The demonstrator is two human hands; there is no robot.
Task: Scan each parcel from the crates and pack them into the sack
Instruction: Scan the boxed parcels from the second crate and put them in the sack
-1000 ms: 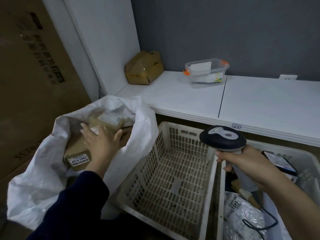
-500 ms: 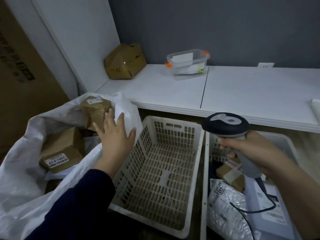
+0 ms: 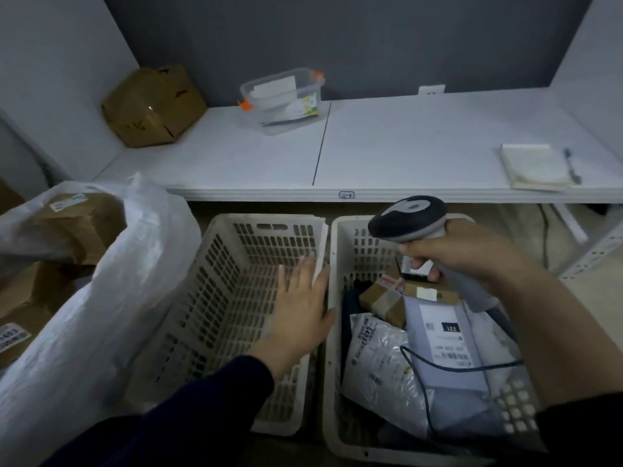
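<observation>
Right crate (image 3: pixel 326 399), nearest the viewer: holds the parcels not yet scanned. A silver poly mailer (image 3: pixel 381 362) lies flat, and a grey mailer (image 3: pixel 445 345) sits partly over it, label up. A small taped carton (image 3: pixel 384 303) is wedged behind them.

Handling, as judged: both mailers look soft, light and slick, and would sag if lifted by a corner. Pinch one along an edge, keeping the label flat. The carton looks stiff — take it across its sides.

Left hand (image 3: pixel 300 315): fingers straight and slightly apart, holding nothing. It hovers over the left crate (image 3: pixel 269 219), beside the wall where the two crates meet.

Right hand (image 3: pixel 465 251): fingers wrapped round the handle of the scanner (image 3: pixel 409 217), whose head sits above the right crate's far end. Its cord trails across the mailers.

Sack (image 3: pixel 118 298): far left, mouth open, with brown boxes (image 3: pixel 77 224) inside.

White table (image 3: pixel 404 146), beyond: cardboard box (image 3: pixel 153 106), clear tub (image 3: pixel 283 96), notepad (image 3: pixel 536 166) and pen (image 3: pixel 573 165).
</observation>
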